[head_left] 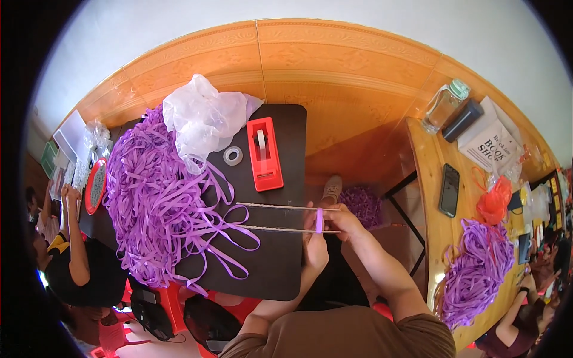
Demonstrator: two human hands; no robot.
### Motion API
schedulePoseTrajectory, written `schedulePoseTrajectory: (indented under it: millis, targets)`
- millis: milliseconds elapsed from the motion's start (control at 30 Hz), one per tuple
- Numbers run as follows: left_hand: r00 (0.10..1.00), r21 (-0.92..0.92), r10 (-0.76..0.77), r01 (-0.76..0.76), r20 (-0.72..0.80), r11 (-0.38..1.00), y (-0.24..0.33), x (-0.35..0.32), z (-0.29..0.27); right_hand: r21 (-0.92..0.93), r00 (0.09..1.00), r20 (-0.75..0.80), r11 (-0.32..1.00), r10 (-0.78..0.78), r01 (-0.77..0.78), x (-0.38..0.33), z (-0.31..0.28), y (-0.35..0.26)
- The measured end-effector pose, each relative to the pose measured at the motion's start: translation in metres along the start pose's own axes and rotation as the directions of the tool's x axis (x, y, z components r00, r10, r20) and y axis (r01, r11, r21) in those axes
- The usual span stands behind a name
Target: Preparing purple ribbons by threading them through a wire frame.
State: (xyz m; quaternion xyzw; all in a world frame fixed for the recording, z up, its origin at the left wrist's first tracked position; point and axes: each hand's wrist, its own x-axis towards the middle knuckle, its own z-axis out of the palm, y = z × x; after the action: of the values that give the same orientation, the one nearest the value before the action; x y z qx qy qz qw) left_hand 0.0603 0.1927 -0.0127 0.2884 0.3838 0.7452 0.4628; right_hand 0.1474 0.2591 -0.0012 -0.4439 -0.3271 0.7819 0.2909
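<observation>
Two thin, pale rods [274, 206] run side by side over the right edge of the dark table, their ends sticking out past it. A short band of purple ribbon [319, 221] spans both rods near those ends. My left hand [315, 252] pinches the ribbon from the near side, its thumb against the lower rod. On the right, my right hand [349, 222] is closed at the rod ends beside the ribbon; its fingertips are partly hidden. Loops from a large heap of purple ribbon [149, 203] reach the rods' left ends.
A red tape dispenser [264, 155], a tape roll [233, 156] and a white plastic bag [200, 116] lie on the dark table [268, 268]. The wooden table at right holds a phone [449, 190], a bottle [444, 107] and more ribbon [477, 274]. Other people sit at both sides.
</observation>
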Motion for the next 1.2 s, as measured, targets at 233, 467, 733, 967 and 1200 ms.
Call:
schedulePoseTrajectory:
  millis: [233, 467, 733, 967, 1200]
  targets:
    - [0.990, -0.074, -0.134, 0.131, -0.046, 0.989, 0.016, -0.011, 0.007, -0.228, 0.736, -0.187, 0.758, -0.650, 0.611, -0.041, -0.001, 0.051]
    - [0.938, -0.179, -0.345, 0.336, -0.027, 0.925, 0.040, -0.017, 0.012, -0.573, 0.470, -0.049, 0.410, -0.881, 0.710, -0.068, 0.027, 0.046]
    - [0.944, -0.271, -0.324, 0.296, -0.062, 0.916, 0.018, -0.014, 0.004, -0.503, 0.533, -0.038, 0.477, -0.845, 0.721, -0.062, 0.026, 0.051]
    - [0.967, -0.265, -0.253, 0.237, -0.030, 0.935, 0.008, -0.016, -0.002, -0.322, 0.591, -0.066, 0.577, -0.804, 0.750, -0.054, 0.026, 0.055]
    - [0.973, -0.088, -0.228, 0.224, -0.047, 0.971, 0.028, -0.042, 0.013, -0.178, 0.691, -0.112, 0.699, -0.714, 0.693, -0.065, 0.042, 0.050]
